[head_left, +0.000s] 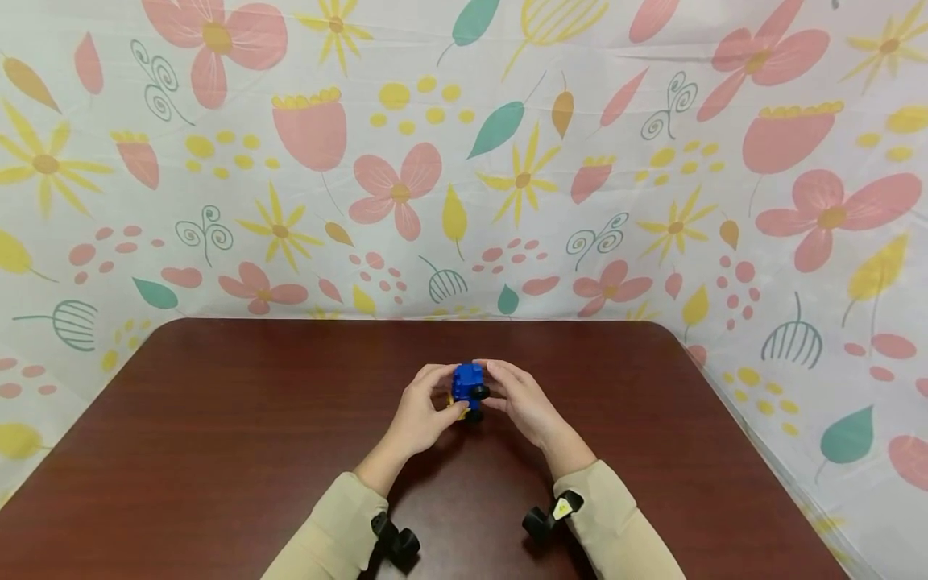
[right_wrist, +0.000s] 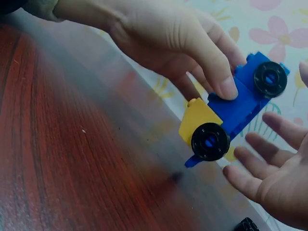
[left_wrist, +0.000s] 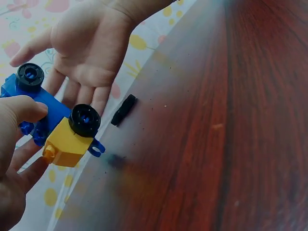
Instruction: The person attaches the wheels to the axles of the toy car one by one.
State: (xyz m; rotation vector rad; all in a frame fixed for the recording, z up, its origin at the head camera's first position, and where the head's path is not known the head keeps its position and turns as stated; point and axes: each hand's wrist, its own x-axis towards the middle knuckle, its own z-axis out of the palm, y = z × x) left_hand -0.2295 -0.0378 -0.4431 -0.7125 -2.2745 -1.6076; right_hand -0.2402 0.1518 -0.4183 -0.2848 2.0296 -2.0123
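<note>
- Head view: I count one toy car point(head_left: 467, 382), and it is between two hands, raised above one brown desk point(head_left: 254, 443). Two black wheels point(head_left: 480, 392) of it can be seen. Its long axis goes about up and down in this view, with the blue end at the top.
- Head view: the left hand point(head_left: 416, 415) grips the toy car, and its thumb lies along the near side. The right hand point(head_left: 528, 405) is bent inward on the other side, and it does not grip. Two beige sleeves point(head_left: 341, 515) and two black devices point(head_left: 397, 544) are at the wrists. Behind the desk is one flowered cloth point(head_left: 399, 192).
- Left wrist view: the toy car slants from upper left to lower right. One yellow block point(left_wrist: 68, 144) and one blue hook point(left_wrist: 97, 148) are at its lower end, which is turned toward the desk. The left thumb presses the blue side between two wheels. The right hand is beyond, palm visible, fingers extended. One small black piece point(left_wrist: 124, 110) is also visible; I cannot tell what it is.
- Right wrist view: again two wheels are counted. The long axis goes from upper right to lower left, and the hook end points lower left. The left hand holds from above; the right hand, with spread fingers, is just beside.
</note>
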